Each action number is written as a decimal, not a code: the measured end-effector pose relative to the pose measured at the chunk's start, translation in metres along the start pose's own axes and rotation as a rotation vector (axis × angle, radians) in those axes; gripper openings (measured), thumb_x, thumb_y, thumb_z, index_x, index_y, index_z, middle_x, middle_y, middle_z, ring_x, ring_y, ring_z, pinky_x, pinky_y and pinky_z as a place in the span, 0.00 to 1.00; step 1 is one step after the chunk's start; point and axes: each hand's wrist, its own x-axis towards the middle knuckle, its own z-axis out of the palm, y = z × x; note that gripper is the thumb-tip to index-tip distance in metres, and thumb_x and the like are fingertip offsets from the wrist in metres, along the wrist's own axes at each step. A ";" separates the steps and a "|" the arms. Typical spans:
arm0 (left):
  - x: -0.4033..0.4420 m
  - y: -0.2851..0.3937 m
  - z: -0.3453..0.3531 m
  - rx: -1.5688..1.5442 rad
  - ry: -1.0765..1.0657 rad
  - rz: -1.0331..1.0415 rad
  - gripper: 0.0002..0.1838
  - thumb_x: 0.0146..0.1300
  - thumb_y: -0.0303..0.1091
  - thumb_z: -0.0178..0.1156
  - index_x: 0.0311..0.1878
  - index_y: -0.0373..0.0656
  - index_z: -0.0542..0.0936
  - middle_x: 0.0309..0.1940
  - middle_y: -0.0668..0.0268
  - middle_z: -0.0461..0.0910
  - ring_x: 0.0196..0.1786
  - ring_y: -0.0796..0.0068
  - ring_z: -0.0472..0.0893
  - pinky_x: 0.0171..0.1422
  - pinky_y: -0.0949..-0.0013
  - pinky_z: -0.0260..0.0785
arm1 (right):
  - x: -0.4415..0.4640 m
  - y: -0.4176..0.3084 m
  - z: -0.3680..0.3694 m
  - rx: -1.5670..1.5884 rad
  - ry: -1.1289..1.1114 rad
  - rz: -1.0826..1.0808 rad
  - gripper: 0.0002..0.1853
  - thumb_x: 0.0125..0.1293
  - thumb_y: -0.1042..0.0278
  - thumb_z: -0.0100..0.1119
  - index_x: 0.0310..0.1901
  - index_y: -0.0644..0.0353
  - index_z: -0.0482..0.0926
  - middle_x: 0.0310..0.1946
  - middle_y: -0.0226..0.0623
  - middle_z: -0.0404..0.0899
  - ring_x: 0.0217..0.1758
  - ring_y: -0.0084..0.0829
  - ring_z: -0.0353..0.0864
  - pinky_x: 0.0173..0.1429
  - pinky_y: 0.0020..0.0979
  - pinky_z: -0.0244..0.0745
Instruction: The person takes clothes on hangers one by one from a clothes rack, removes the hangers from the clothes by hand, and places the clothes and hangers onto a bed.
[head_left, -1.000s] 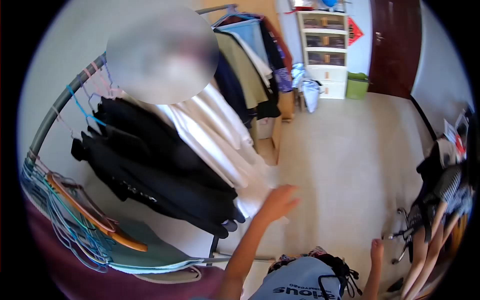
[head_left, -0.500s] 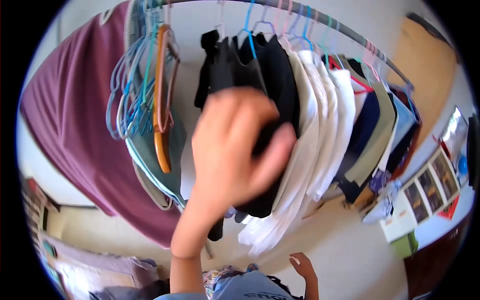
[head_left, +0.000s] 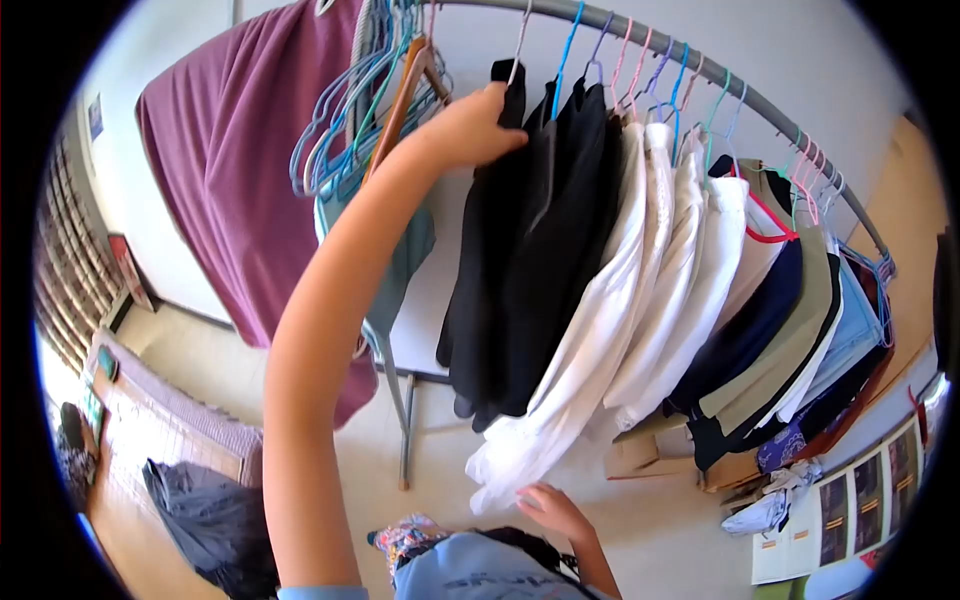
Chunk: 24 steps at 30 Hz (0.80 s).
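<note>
My left hand (head_left: 475, 125) reaches up to the leftmost black garment (head_left: 485, 250), which hangs from a pale hanger (head_left: 521, 42). Its fingers and thumb are closed around the garment's upper edge, just under the hanger hook. My right hand (head_left: 556, 512) is low in front of my body, fingers stretched out, by the hem of a long white garment (head_left: 570, 390); whether they touch, I cannot tell. Beside the held garment hangs another black garment (head_left: 572, 200) on a blue hanger (head_left: 567, 55).
A curved metal rail (head_left: 740, 75) carries white, navy, olive and light blue clothes. Bare hangers (head_left: 345, 130), a wooden hanger (head_left: 398, 105) and a purple cloth (head_left: 235, 170) hang left. Below are a cardboard box (head_left: 650, 455), a white cabinet (head_left: 835, 520) and a dark cloth (head_left: 215, 520).
My left hand has moved up from in front of the black clothes and closed on the leftmost one. My right hand has moved left towards the white hem. The view has shifted.
</note>
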 end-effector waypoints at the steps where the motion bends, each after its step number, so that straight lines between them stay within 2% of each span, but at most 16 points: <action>1: 0.011 -0.013 0.004 -0.083 -0.051 -0.029 0.26 0.48 0.37 0.58 0.49 0.34 0.65 0.40 0.52 0.72 0.40 0.62 0.74 0.42 0.70 0.65 | 0.002 -0.002 -0.001 0.008 -0.018 -0.036 0.13 0.53 0.63 0.52 0.38 0.61 0.72 0.36 0.43 0.72 0.39 0.39 0.71 0.44 0.30 0.66; 3: 0.019 -0.027 0.012 0.079 0.134 0.013 0.20 0.46 0.36 0.58 0.41 0.33 0.71 0.33 0.53 0.75 0.36 0.62 0.75 0.41 0.69 0.66 | 0.010 0.000 -0.008 0.015 -0.042 -0.093 0.13 0.53 0.63 0.52 0.38 0.61 0.72 0.36 0.43 0.72 0.39 0.39 0.71 0.44 0.30 0.66; 5: 0.019 -0.030 0.018 0.039 0.135 -0.050 0.16 0.45 0.36 0.58 0.33 0.33 0.73 0.26 0.53 0.75 0.33 0.61 0.75 0.38 0.67 0.65 | 0.018 -0.005 -0.014 0.040 -0.041 -0.155 0.13 0.53 0.63 0.52 0.39 0.61 0.72 0.36 0.43 0.72 0.39 0.39 0.72 0.44 0.30 0.66; 7: 0.013 -0.018 0.018 0.101 0.113 -0.079 0.17 0.47 0.41 0.57 0.27 0.32 0.73 0.22 0.52 0.73 0.29 0.58 0.74 0.34 0.65 0.64 | 0.019 -0.014 -0.026 0.012 0.016 -0.103 0.13 0.53 0.64 0.52 0.39 0.62 0.72 0.36 0.42 0.72 0.39 0.38 0.72 0.44 0.29 0.66; 9: 0.011 -0.008 0.013 0.092 0.105 -0.159 0.18 0.46 0.43 0.55 0.30 0.34 0.75 0.28 0.50 0.75 0.36 0.53 0.74 0.41 0.61 0.65 | 0.020 -0.018 -0.025 0.030 0.053 -0.104 0.13 0.54 0.65 0.51 0.39 0.62 0.72 0.36 0.41 0.72 0.39 0.38 0.72 0.45 0.29 0.66; 13: 0.008 -0.001 -0.004 -0.092 0.131 -0.224 0.17 0.46 0.43 0.54 0.26 0.34 0.75 0.25 0.49 0.74 0.33 0.52 0.74 0.38 0.60 0.65 | 0.015 -0.022 -0.028 0.091 0.029 -0.163 0.13 0.54 0.65 0.51 0.39 0.62 0.72 0.38 0.42 0.72 0.43 0.38 0.70 0.48 0.29 0.64; 15: 0.009 0.004 -0.016 0.068 0.159 -0.093 0.17 0.45 0.43 0.54 0.24 0.34 0.75 0.22 0.49 0.74 0.30 0.52 0.74 0.36 0.60 0.66 | 0.013 -0.031 -0.029 0.097 0.002 -0.179 0.13 0.54 0.63 0.51 0.38 0.61 0.72 0.38 0.44 0.72 0.43 0.40 0.70 0.48 0.31 0.64; 16: 0.010 0.009 -0.024 0.098 0.145 -0.106 0.18 0.44 0.43 0.54 0.24 0.34 0.75 0.22 0.49 0.74 0.30 0.53 0.74 0.36 0.60 0.66 | 0.013 -0.035 -0.032 0.080 -0.021 -0.184 0.12 0.55 0.67 0.50 0.40 0.62 0.72 0.38 0.42 0.72 0.43 0.38 0.70 0.48 0.29 0.63; 19: 0.013 0.012 -0.049 0.177 0.136 -0.094 0.18 0.42 0.44 0.55 0.24 0.35 0.76 0.22 0.50 0.74 0.30 0.54 0.75 0.36 0.62 0.67 | 0.021 -0.041 -0.041 0.152 -0.086 -0.207 0.10 0.57 0.70 0.45 0.40 0.62 0.72 0.39 0.41 0.71 0.43 0.36 0.69 0.48 0.28 0.63; 20: 0.014 0.012 -0.059 0.182 0.057 -0.122 0.19 0.41 0.44 0.56 0.25 0.34 0.76 0.22 0.50 0.75 0.30 0.54 0.75 0.36 0.63 0.67 | 0.027 -0.045 -0.044 0.149 -0.096 -0.221 0.10 0.57 0.70 0.45 0.40 0.62 0.72 0.39 0.41 0.71 0.43 0.36 0.69 0.48 0.28 0.63; 21: 0.015 0.007 -0.063 0.193 0.064 -0.135 0.19 0.41 0.44 0.56 0.25 0.34 0.76 0.22 0.50 0.75 0.30 0.54 0.75 0.36 0.63 0.67 | 0.031 -0.049 -0.045 0.150 -0.061 -0.266 0.10 0.57 0.70 0.45 0.39 0.62 0.72 0.37 0.41 0.72 0.42 0.39 0.70 0.46 0.30 0.64; 23: 0.020 0.000 -0.067 0.192 0.101 -0.048 0.16 0.46 0.39 0.56 0.26 0.30 0.75 0.13 0.56 0.70 0.19 0.69 0.71 0.27 0.69 0.63 | 0.040 -0.057 -0.044 0.156 -0.036 -0.325 0.09 0.57 0.71 0.44 0.38 0.62 0.72 0.36 0.42 0.72 0.40 0.41 0.70 0.45 0.31 0.65; 24: 0.019 0.002 -0.067 0.129 0.136 -0.073 0.17 0.46 0.39 0.56 0.25 0.29 0.75 0.12 0.56 0.70 0.18 0.70 0.71 0.27 0.70 0.63 | 0.043 -0.061 -0.044 0.146 -0.034 -0.331 0.09 0.57 0.71 0.43 0.38 0.62 0.71 0.36 0.42 0.72 0.40 0.41 0.70 0.44 0.31 0.65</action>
